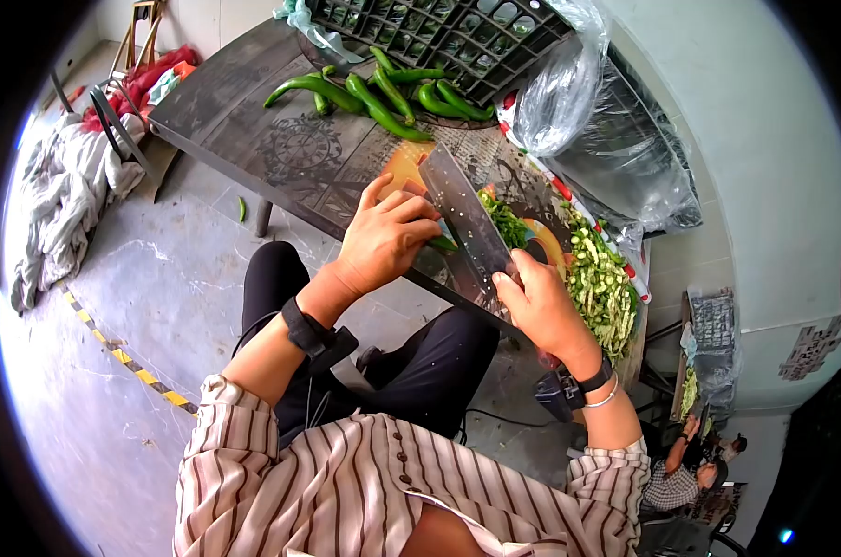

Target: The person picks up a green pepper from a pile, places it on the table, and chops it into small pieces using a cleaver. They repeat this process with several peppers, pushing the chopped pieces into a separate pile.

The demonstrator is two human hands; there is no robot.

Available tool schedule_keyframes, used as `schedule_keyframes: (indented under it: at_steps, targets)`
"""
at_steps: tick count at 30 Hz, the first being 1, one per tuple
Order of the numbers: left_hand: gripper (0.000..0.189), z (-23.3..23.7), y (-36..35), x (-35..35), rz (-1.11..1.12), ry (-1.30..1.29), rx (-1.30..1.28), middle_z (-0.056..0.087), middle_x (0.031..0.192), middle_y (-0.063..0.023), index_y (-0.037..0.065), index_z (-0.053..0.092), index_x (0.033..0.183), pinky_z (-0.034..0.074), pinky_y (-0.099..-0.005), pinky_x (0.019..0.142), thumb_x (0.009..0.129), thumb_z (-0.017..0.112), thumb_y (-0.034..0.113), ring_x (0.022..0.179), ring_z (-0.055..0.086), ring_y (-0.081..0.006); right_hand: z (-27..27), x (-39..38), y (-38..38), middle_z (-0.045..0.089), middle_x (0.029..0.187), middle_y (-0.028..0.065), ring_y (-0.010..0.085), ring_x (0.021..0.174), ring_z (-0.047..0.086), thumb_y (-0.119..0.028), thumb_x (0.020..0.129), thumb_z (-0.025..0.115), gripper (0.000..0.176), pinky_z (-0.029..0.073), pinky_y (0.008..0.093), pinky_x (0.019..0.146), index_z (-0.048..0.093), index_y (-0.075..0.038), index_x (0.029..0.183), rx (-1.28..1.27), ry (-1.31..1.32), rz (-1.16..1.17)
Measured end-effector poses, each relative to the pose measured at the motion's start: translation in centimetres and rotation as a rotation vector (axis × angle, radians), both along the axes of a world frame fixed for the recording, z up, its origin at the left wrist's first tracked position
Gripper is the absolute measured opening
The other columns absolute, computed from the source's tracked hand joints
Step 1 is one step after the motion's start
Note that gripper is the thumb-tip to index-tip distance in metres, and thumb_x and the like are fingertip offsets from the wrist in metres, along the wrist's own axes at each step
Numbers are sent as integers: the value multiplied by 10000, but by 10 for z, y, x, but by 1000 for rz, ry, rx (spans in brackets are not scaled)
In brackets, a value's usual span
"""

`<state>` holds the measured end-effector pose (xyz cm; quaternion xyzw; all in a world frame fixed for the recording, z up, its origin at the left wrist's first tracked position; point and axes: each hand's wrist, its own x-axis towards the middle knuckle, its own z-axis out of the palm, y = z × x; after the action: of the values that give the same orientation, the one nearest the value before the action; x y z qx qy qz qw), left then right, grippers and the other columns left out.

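Observation:
My right hand (pixel 543 306) is wrapped round the handle of a wide cleaver (pixel 465 212), whose blade points up and left over an orange board (pixel 405 167). Left of the blade, my left hand (pixel 391 227) has its fingers bent over a green pepper piece (pixel 442 243), mostly hidden beneath them. Just right of the blade lies chopped green pepper (pixel 506 221). A larger heap of pale green chopped pieces (pixel 599 288) spreads along the table's right side. Several whole long green peppers (pixel 376 104) lie farther back on the dark table (pixel 244 102).
A black crate (pixel 439 37) and clear plastic wrap (pixel 560 102) stand at the table's back. Cloth (pixel 67 204) lies on the floor at the left, near yellow-black tape (pixel 128 357). Another person (pixel 680 478) sits at the lower right.

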<state>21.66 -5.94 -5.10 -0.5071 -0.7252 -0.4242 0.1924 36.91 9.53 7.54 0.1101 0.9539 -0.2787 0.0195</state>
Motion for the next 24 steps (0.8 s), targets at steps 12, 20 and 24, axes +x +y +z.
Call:
schedule_keyframes:
  at_steps: [12, 20, 24]
  targets:
    - [181, 3, -1, 2, 17, -15, -46, 609, 950, 81, 195, 678, 847, 244, -480, 1126, 697, 696, 94, 990, 564, -137, 3, -6, -2, 568, 678, 265, 444, 699, 594, -141, 903, 578, 211, 427, 469, 576, 482, 40, 851, -20, -88, -20]
    - [167, 1, 0, 2, 15, -25, -42, 600, 942, 72, 198, 681, 837, 251, -479, 1125, 703, 694, 99, 996, 560, -144, 4, -9, 0, 570, 710, 277, 457, 732, 590, -148, 906, 567, 223, 431, 478, 603, 470, 44, 847, 43, -118, 27]
    - [170, 3, -1, 4, 54, -4, -18, 587, 938, 53, 202, 691, 857, 289, -467, 1098, 707, 713, 126, 977, 555, -168, 9, -14, -1, 571, 728, 288, 469, 752, 583, -149, 906, 560, 227, 440, 483, 628, 467, 50, 849, 36, -171, 23]
